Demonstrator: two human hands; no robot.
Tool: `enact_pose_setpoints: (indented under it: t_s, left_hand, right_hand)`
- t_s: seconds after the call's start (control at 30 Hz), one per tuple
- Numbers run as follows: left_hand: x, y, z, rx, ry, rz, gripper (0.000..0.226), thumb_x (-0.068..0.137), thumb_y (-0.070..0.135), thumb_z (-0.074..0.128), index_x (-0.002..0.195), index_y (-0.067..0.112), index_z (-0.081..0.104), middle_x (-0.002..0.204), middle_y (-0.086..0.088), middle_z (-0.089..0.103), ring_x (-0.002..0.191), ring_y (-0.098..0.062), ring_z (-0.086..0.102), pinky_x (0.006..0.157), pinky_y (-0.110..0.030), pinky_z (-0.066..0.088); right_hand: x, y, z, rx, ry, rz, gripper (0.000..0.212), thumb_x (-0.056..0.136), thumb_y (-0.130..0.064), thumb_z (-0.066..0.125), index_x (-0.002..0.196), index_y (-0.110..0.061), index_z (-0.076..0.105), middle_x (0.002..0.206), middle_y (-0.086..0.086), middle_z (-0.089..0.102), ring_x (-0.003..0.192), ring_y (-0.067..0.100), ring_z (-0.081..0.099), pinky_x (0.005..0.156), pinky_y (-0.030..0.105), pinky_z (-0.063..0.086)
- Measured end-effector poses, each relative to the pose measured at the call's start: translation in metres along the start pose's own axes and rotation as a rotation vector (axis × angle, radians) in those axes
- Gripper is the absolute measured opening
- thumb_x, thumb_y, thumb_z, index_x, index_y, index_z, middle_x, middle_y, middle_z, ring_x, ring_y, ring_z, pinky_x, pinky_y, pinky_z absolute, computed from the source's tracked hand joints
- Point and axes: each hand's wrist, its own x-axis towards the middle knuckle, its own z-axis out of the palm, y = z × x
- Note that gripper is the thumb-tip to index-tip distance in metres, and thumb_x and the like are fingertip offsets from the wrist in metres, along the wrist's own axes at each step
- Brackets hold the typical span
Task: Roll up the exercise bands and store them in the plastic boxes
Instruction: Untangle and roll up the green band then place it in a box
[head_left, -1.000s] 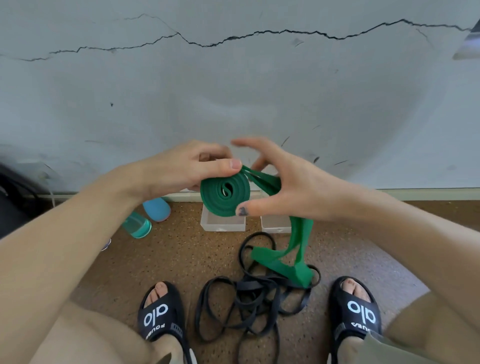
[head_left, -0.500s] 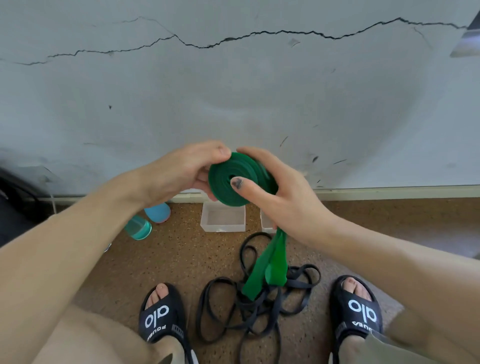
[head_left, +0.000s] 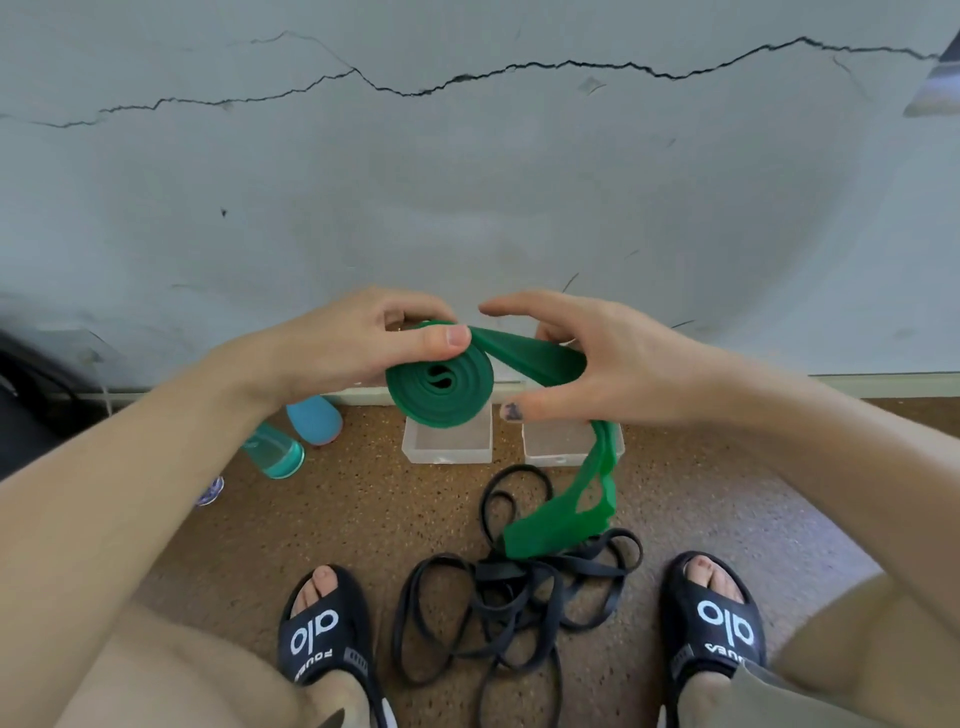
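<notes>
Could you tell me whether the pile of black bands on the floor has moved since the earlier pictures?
No. The black bands lie as before between the two sandals, in front of the plastic boxes.

Green exercise band (head_left: 439, 387): matt, smooth rubber-like strip, coiled. Black bands (head_left: 498, 597): thin, matt rubber-like loops. Two plastic boxes (head_left: 448, 444) (head_left: 556, 441): clear, slightly frosted plastic. Floor (head_left: 363, 519): brown, speckled, rough-looking surface. Wall (head_left: 467, 182): matt pale paint, cracked. Bottle (head_left: 272, 449): translucent teal plastic. Sandals (head_left: 324, 631): matt black.
</notes>
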Motion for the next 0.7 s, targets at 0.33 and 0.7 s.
enact_pose_setpoints:
  t_s: [0.33,0.7]
  left_hand:
    - [0.006,-0.006,0.005,-0.428,-0.02,-0.002,0.046,0.099,0.045,0.047,0.126,0.012,0.065,0.114,-0.01,0.073,0.09,-0.023,0.071,0.071,-0.032,0.059]
    - [0.001,0.003,0.003,-0.051,-0.089,0.004,0.036,0.094,0.049,0.053,0.106,0.022,0.073,0.087,0.004,0.073,0.074,-0.011,0.068,0.063,-0.02,0.053]
  right_hand:
    - [-0.001,0.001,0.033,0.342,0.333,-0.068,0.051,0.092,-0.04,0.073,0.139,-0.038,0.052,0.115,-0.017,0.071,0.109,0.001,0.066,0.093,0.026,0.053]
    - [-0.001,-0.002,0.02,0.254,0.002,-0.003,0.068,0.09,-0.038,0.076,0.147,-0.048,0.041,0.107,-0.007,0.066,0.07,0.0,0.067,0.062,0.018,0.05]
